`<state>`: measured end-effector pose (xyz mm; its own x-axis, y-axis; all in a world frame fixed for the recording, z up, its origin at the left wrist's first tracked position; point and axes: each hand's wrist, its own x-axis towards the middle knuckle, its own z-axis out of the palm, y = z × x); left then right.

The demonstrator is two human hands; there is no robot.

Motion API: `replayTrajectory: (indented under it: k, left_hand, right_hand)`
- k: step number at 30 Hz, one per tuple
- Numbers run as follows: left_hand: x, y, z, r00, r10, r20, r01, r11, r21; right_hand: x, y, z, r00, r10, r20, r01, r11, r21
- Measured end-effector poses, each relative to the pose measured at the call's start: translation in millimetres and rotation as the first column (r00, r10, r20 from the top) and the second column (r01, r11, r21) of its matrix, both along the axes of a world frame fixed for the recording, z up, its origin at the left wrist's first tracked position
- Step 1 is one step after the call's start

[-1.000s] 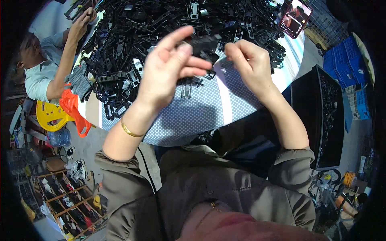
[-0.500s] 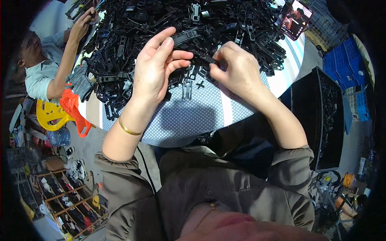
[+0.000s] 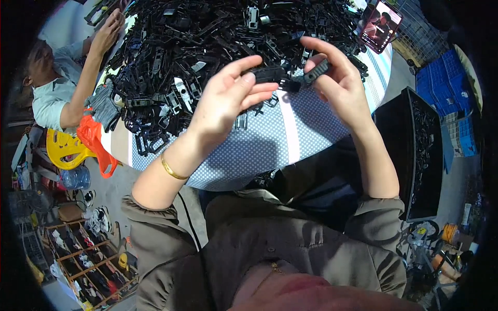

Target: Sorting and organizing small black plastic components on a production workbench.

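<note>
hands, two: left hand [image 3: 228, 101] and right hand [image 3: 340, 85] each pinch an end of one black plastic part [image 3: 290, 78] above countless heaped black pieces [image 3: 207, 46].

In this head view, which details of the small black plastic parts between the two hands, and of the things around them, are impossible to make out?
- Head view: how the two small black plastic parts join; left hand and right hand fingers cover their ends.
- Single pieces in the black parts pile: tangled, too small.
- Phone screen picture: too small.
- Black crate contents: dark.
- Co-worker's hand: what it holds is hidden.
</note>
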<state>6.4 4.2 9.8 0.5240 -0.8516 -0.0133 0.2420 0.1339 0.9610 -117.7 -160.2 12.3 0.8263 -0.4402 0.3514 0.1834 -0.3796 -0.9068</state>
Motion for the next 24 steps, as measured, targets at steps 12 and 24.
replayTrajectory:
  k: [12,24]
  left_hand:
    - [-4.2,-2.5,-7.2,0.998,-0.059,-0.033,0.057,0.997,-0.057]
    - [-5.5,-1.7,-6.7,0.998,-0.067,-0.023,0.065,0.996,-0.058]
  right_hand:
    - [2.5,26.4,-4.1,0.993,0.087,-0.078,-0.064,0.963,0.26]
    - [2.3,28.8,-13.3,0.977,-0.069,0.203,0.161,0.861,-0.482]
